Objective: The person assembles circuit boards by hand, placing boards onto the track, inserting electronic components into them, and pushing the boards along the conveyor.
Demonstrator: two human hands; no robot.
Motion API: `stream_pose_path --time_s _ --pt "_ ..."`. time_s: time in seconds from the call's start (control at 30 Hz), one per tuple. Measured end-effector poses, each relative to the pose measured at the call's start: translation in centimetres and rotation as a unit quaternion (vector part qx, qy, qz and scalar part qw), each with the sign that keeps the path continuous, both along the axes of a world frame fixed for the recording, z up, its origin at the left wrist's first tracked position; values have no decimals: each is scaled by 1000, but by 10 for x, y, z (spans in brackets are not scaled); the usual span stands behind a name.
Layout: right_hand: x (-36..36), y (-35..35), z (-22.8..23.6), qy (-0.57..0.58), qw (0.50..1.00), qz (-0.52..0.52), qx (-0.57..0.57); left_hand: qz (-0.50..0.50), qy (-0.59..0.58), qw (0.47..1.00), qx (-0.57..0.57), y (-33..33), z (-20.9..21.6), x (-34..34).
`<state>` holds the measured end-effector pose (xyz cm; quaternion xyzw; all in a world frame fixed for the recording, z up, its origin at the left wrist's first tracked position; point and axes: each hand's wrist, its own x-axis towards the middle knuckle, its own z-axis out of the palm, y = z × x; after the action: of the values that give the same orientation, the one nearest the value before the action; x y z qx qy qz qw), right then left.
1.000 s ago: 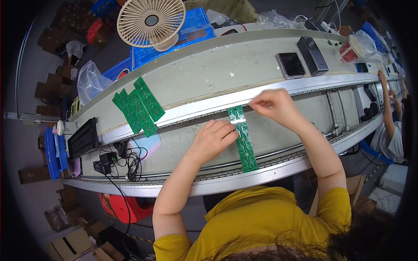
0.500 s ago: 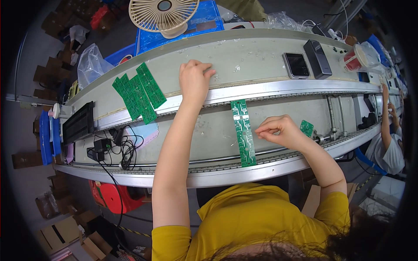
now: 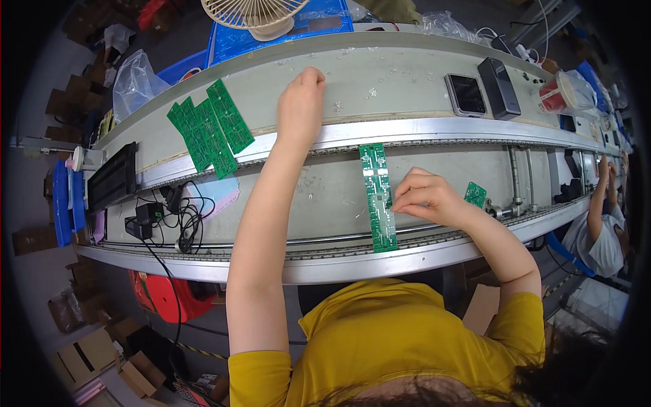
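A long narrow green circuit board (image 3: 378, 203) lies across the two rails of the conveyor in front of me. My right hand (image 3: 428, 198) is at the board's right edge, its thumb and fingers pinched together; whatever they hold is too small to name. Farther off, my left hand (image 3: 300, 107) reaches over the grey ledge behind the far rail, its fingertips closed against the surface, and I cannot make out what is between them. Small clear parts (image 3: 371, 93) lie scattered on that ledge. Left of this hand, several green circuit boards (image 3: 207, 132) overlap in a pile.
A phone (image 3: 465, 93) and a dark box-shaped device (image 3: 498, 88) lie at the far right, near a red-and-white tub (image 3: 553, 96). Black cables (image 3: 193, 220) tangle at the left. A small green board (image 3: 475, 195) sits right of my right hand. A fan (image 3: 261, 17) stands behind the ledge.
My left hand has reached farther away, and its fingers have drawn together on the ledge. My right hand has moved left to the long board's edge. The whole view has shifted slightly.
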<state>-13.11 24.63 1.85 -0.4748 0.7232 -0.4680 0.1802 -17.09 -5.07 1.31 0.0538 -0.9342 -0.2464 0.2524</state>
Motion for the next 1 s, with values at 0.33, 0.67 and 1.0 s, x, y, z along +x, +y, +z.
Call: stream_pose_path --time_s 0.33,0.67,1.0 --pt "-1 0 -13 -11 1000 25 -1 -27 23 972 234 -2 14 42" --pt "-1 0 -13 -7 1000 29 -4 -24 -48 924 379 3 6 91" --pt "-1 0 -15 8 1000 26 0 -55 -143 875 459 11 19 109"
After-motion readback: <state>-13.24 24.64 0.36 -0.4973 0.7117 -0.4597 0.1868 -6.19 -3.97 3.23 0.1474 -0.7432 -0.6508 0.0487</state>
